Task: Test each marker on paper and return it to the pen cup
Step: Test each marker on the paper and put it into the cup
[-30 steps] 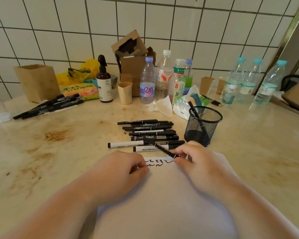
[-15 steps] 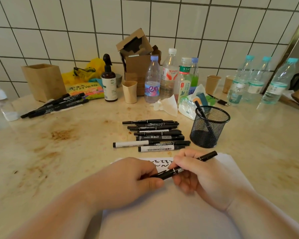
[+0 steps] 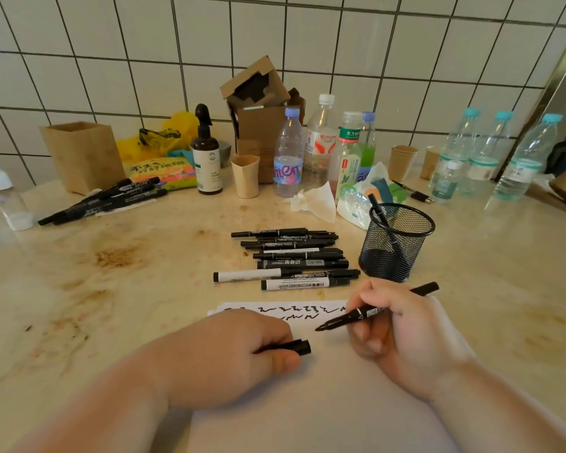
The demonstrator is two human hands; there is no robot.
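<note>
Both forearms coming in from the near edge over the paper [image 3: 307, 403], palms down. Left hand [image 3: 229, 351] curled into a loose fist resting on the sheet, pinching the pulled-off black cap [image 3: 294, 347] between thumb and forefinger, open end of the cap poking out to the right. Right hand [image 3: 402, 335] a bit farther and to the right, fingers wrapped around an uncapped black marker [image 3: 373, 311], held at a slant: tip aimed near-left and sitting just above or on the paper (can't tell which), tail end sticking up far-right past the knuckles. So both hands closed on something, neither one relaxed.

Counts, roughly: two rows of black test squiggles [image 3: 294, 313] along the far edge of the sheet. Around ten markers in the flat pile [image 3: 291, 259] just beyond the paper, stacked too tight for an exact number. One marker standing [image 3: 378, 212] in the black mesh pen cup [image 3: 394, 243], right of the pile and just beyond the right hand. Another bunch of black markers [image 3: 105, 201] far left, maybe five or six, overlapping. Along the tiled wall: about eight plastic bottles [image 3: 321, 142], three paper cups [image 3: 245, 176], one brown spray bottle [image 3: 206, 158].
</note>
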